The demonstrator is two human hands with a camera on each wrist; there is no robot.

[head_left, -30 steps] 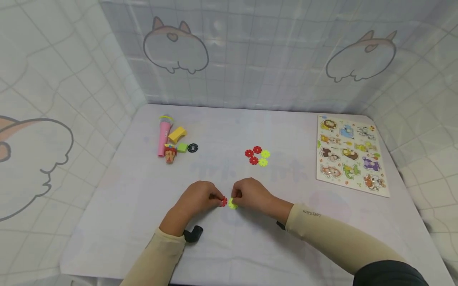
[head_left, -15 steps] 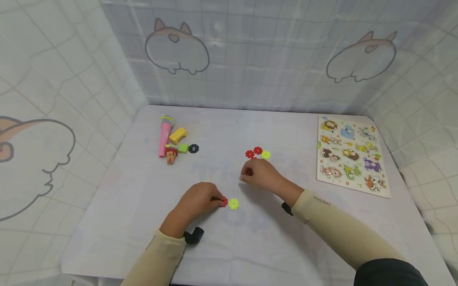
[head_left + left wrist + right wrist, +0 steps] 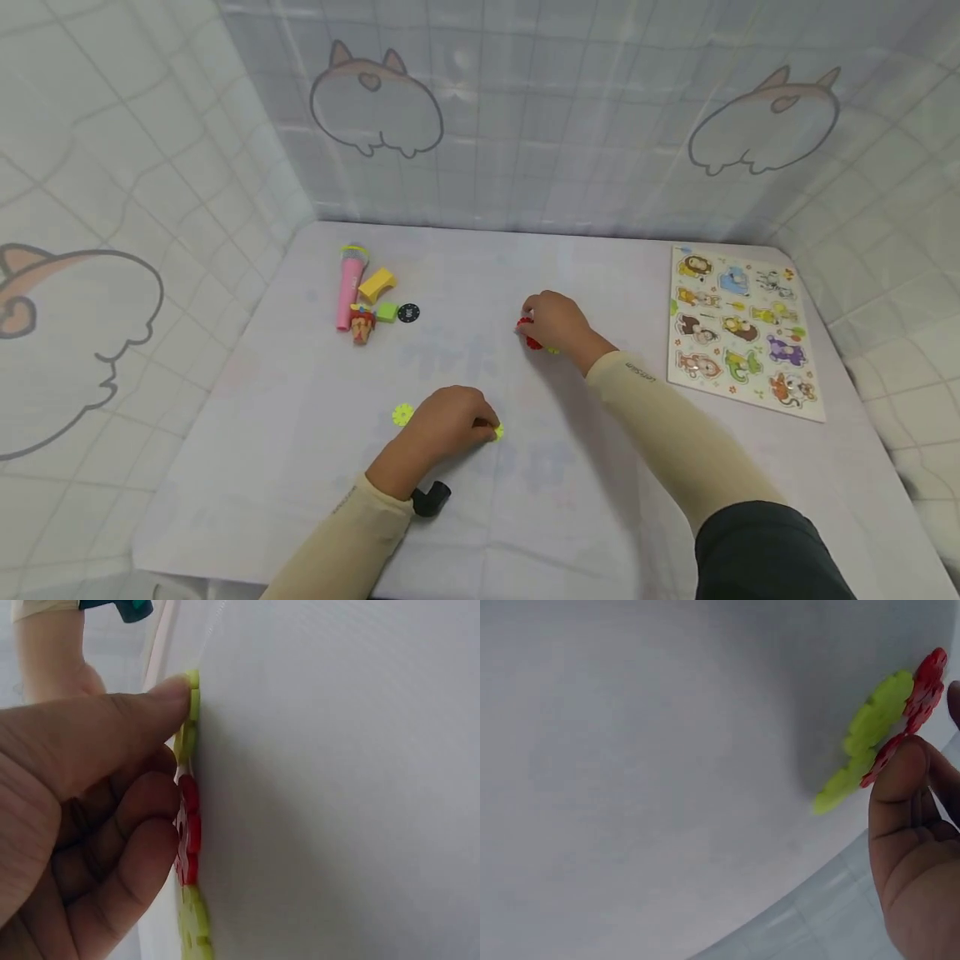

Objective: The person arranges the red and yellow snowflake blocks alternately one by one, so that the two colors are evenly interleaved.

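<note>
My left hand (image 3: pixel 450 421) rests on the white table (image 3: pixel 300 467) near the front, fingers curled. In the left wrist view its thumb (image 3: pixel 150 705) presses a yellow flower disc (image 3: pixel 193 694) and its fingers hold a red flower disc (image 3: pixel 187 829) against the table. Only the yellow disc's edge (image 3: pixel 498 431) shows past the hand in the head view. A second yellow disc (image 3: pixel 402 414) lies just left of the hand. Farther back, my right hand (image 3: pixel 551 321) covers a small pile of discs and pinches a red disc (image 3: pixel 889 754) beside yellow-green discs (image 3: pixel 870 724).
A pink toy microphone (image 3: pixel 348 287), a yellow block (image 3: pixel 375 283), a green cube (image 3: pixel 387 312), a black disc (image 3: pixel 408 313) and a small figure (image 3: pixel 362 323) lie at the back left. An animal puzzle board (image 3: pixel 738 329) lies at the right. Curtain walls surround the table.
My right hand let go of the yellow disc in front and moved back to the disc pile. The left hand shifted over the front discs; a yellow disc now shows to its left.
</note>
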